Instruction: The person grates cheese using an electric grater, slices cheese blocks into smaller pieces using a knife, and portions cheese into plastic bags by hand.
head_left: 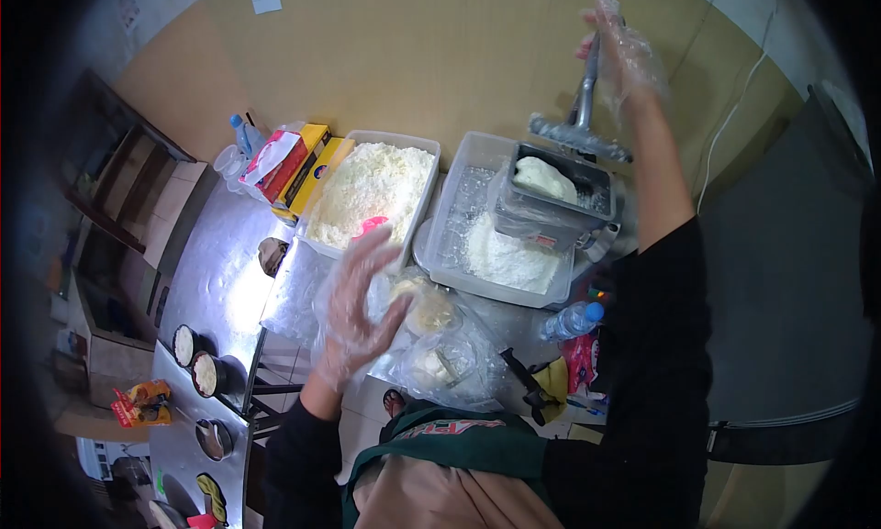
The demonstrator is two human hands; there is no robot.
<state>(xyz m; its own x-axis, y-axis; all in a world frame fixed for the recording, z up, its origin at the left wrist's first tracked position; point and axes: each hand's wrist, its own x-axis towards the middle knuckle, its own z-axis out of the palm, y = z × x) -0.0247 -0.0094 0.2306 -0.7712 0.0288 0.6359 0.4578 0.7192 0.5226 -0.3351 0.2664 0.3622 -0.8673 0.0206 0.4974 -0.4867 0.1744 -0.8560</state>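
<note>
My right hand (628, 61), in a clear plastic glove, is closed around a grey metal handle (587, 81) at the upper right. The handle ends in a wide crosspiece (580, 139) with whitish residue, just above a dark rectangular metal box (601, 203). Inside the box lies a white lump (545, 178) that looks like dough. The box stands in a clear plastic tub (447, 245) beside a heap of white powder (514, 258). My left hand (362, 304), also gloved, is open with fingers apart and holds nothing. It hovers near a second tub (429, 147) of crumbly white mixture (381, 185).
A pink scoop (373, 224) sits in the mixture. Clear plastic bags with pale lumps (436, 368) lie at the front edge. A water bottle (574, 320) and red packet (580, 362) are at right. Yellow boxes (317, 167) stand at left; dark pots (209, 375) occupy the lower-left table.
</note>
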